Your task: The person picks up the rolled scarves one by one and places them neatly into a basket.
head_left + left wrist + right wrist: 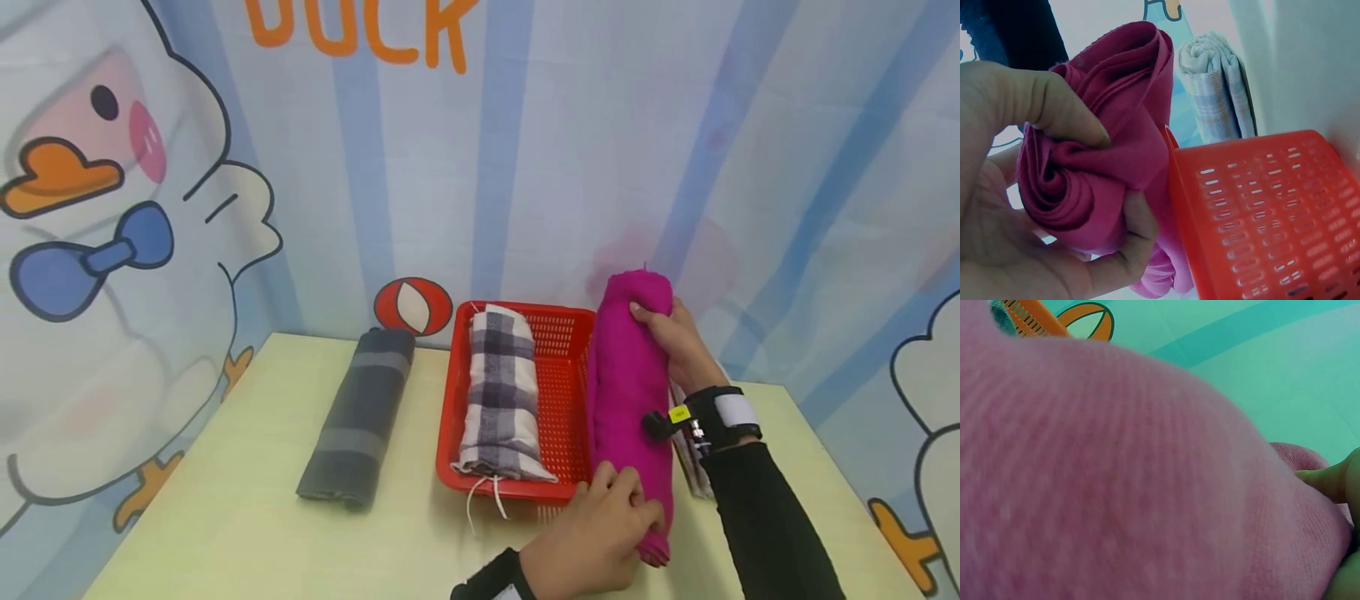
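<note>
Both hands were clamped on the magenta towel roll (628, 400): left hand (600, 533) near end, right hand (678, 342) far end, long axis running alongside the red basket (558, 400).

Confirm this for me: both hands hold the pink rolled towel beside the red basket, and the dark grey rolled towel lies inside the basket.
Not quite. Both hands, left and right, do hold the pink rolled towel beside the red basket, but the towel inside is the plaid one. The dark grey rolled towel lies on the table, as the head view shows.
</note>
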The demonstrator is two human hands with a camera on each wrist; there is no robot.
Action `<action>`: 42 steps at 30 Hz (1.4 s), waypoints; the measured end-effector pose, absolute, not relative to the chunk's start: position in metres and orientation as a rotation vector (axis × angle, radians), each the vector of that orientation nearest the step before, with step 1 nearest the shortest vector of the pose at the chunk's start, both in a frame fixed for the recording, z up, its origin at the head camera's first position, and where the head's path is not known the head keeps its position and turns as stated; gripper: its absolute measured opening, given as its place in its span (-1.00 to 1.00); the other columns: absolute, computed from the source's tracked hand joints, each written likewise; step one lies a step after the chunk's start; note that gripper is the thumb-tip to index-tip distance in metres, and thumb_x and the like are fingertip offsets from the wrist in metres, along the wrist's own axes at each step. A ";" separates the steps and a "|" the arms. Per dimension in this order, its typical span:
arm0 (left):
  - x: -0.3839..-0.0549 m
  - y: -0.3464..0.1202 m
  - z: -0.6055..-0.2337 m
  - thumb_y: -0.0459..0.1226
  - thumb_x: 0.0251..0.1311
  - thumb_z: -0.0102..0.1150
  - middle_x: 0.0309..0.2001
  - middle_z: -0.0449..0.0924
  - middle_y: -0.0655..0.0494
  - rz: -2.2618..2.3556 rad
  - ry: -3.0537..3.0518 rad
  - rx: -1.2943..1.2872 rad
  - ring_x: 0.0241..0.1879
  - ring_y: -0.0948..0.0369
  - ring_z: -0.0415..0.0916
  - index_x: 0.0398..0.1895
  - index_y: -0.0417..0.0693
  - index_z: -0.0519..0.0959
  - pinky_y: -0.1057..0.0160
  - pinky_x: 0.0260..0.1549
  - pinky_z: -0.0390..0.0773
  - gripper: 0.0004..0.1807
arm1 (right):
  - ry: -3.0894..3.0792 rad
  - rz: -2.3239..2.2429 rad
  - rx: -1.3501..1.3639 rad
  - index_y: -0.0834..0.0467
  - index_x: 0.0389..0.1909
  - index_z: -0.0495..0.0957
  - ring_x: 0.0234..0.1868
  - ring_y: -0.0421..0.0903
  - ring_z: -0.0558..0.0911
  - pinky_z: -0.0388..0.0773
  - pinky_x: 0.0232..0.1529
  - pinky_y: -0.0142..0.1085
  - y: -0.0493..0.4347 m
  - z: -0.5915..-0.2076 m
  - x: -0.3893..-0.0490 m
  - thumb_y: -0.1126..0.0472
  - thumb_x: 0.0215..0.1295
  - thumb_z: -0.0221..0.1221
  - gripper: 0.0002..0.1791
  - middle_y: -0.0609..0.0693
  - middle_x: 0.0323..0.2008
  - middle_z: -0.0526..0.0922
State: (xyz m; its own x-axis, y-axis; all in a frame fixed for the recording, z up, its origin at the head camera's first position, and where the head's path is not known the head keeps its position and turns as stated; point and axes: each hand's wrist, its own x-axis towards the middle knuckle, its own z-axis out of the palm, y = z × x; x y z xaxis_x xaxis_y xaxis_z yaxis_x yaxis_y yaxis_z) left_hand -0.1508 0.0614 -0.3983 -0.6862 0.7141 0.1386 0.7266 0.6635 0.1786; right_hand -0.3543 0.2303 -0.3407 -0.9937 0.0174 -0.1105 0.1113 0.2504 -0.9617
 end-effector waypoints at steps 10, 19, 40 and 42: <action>-0.149 0.052 -0.399 -0.21 0.13 0.30 -0.18 0.36 0.27 -0.287 -2.762 -1.196 -0.20 0.31 0.15 -0.10 0.31 0.58 0.48 -0.49 0.17 -0.72 | 2.109 -2.025 0.198 0.05 0.51 -0.01 0.35 -0.06 0.29 0.24 0.46 -0.21 0.224 -0.340 -0.359 0.06 0.44 0.00 -0.31 -0.01 0.37 0.21; -0.155 0.044 -0.396 -0.20 0.14 0.33 -0.16 0.34 0.29 -0.384 -2.829 -1.200 -0.15 0.34 0.15 -0.07 0.31 0.58 0.52 -0.40 0.25 -0.70 | 1.765 -2.108 -0.041 0.08 0.19 0.18 -0.05 -0.25 0.46 0.50 -0.05 -0.45 0.220 -0.343 -0.359 0.21 0.52 -0.16 -0.71 -0.17 -0.03 0.38; -0.158 0.027 -0.397 -0.16 0.12 0.38 -0.18 0.38 0.26 -0.342 -2.771 -1.163 -0.14 0.34 0.17 -0.02 0.24 0.60 0.49 -0.22 0.23 -0.66 | 2.066 -1.825 0.069 0.36 0.54 -0.21 -0.04 -0.24 0.53 0.59 -0.14 -0.46 0.205 -0.371 -0.372 -0.11 0.41 0.12 0.01 0.12 0.27 0.26; -0.159 0.026 -0.397 -0.15 0.14 0.38 -0.17 0.37 0.26 -0.360 -2.795 -1.159 -0.12 0.33 0.16 0.01 0.25 0.59 0.49 -0.21 0.24 -0.66 | 2.076 -1.827 0.086 0.34 0.55 -0.25 0.09 -0.16 0.48 0.57 -0.11 -0.46 0.203 -0.372 -0.373 -0.11 0.41 0.12 0.03 0.18 0.36 0.19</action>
State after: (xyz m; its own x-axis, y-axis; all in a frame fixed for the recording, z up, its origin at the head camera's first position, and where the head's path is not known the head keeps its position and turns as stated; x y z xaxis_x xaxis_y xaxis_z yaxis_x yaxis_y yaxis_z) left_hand -0.1591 0.0258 -0.3970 -0.7069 0.6849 0.1765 0.7073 0.6836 0.1802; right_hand -0.3728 0.2028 -0.3721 -0.9287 -0.1965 -0.3144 0.2869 0.1566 -0.9451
